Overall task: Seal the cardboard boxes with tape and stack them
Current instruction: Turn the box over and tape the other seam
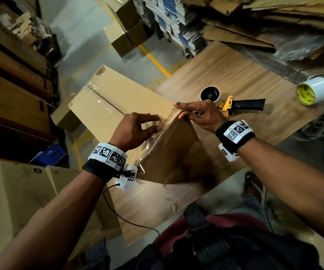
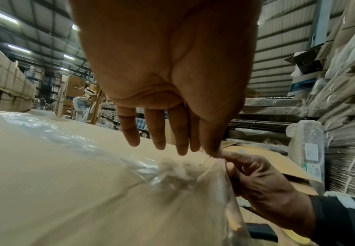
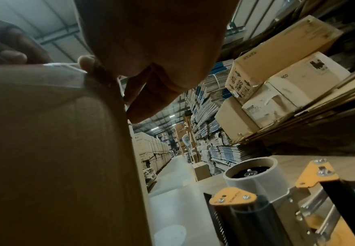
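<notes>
1. The wooden table (image 1: 235,75) carries everything in the work area; its grain runs pale brown, and its near edge lies by the person's lap.
2. The cardboard box (image 1: 122,98) is large, plain tan and closed. It lies across the table's left edge, with its far end hanging out over the floor. A dark seam runs lengthwise down the top between the two flaps.
3. Clear tape (image 1: 157,151) runs glossy and wrinkled along that seam, folds over the box's near end and comes down its shaded end face, where it looks crumpled and only partly stuck.
4. The left hand (image 1: 135,129) hovers over the near end of the box top, fingers spread and relaxed, thumb touching the tape at the corner; it holds nothing.
5. The right hand (image 1: 200,114) is at the box's near top corner, fingers laid straight along the edge, pressing the tape fold.
6. The tape dispenser (image 1: 233,105), with yellow plates and a black handle, lies on the table just behind the right hand.
7. A spare tape roll (image 1: 313,92) with a yellow core lies at the table's far right edge.
</notes>
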Demonstrator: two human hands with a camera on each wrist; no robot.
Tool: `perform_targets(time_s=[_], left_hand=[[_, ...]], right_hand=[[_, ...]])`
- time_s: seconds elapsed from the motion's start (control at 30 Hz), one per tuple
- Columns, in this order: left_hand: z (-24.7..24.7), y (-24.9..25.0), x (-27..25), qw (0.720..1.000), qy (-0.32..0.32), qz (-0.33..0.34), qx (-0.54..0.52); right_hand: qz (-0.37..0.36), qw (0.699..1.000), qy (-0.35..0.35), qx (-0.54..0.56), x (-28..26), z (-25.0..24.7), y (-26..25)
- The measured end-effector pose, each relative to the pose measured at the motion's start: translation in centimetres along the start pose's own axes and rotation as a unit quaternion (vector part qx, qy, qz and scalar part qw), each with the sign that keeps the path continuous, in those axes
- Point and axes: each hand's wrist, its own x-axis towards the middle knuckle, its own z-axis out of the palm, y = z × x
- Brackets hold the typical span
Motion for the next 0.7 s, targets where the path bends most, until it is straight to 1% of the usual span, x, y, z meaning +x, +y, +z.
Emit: perform_targets(time_s=[0.1,0.17,0.2,0.27,0.33,0.47,0.53,0.63,0.7], left_hand=[[-1.1,-0.3,-1.5,0.999,0.024,-0.02,-0.021],[-1.5,-0.7,-2.9,0.998,0.046,-0.042,-0.032],[-1.6,-1.0,-3.7,0.996,0.061,-0.056,-0.037],[-1.5,-1.7,-5.5,0.991,0.093,-0.094,-0.034],[-0.9,-2.4,-7.5,0.985,0.12,-0.115,-0.037],[0.8,-3.9,-11.5,0.979,0.135,-0.121,-0.097],[1.7,-4.6,-13.2,0.978,0.138,-0.113,-0.106],[2.4,-5.3,-14.7,0.978,0.137,-0.082,-0.136],[2.6,-5.7,-15.3,0.979,0.116,-0.061,-0.157]], right_hand=[[0.024,0.998,-0.049,0.009,-0.2,-0.4,0.3],[0.021,0.996,-0.07,-0.046,-0.4,0.0,0.2],[0.007,0.994,-0.07,-0.078,-0.2,0.3,0.0],[-0.044,0.987,-0.068,-0.136,0.5,1.0,-0.6],[-0.085,0.981,-0.079,-0.157,1.1,1.9,-0.8],[-0.12,0.978,-0.067,-0.154,1.5,2.8,-0.1],[-0.128,0.972,-0.081,-0.181,1.7,2.5,0.4],[-0.095,0.962,-0.124,-0.224,1.1,1.9,0.0],[-0.081,0.954,-0.105,-0.268,0.7,2.3,-1.2]])
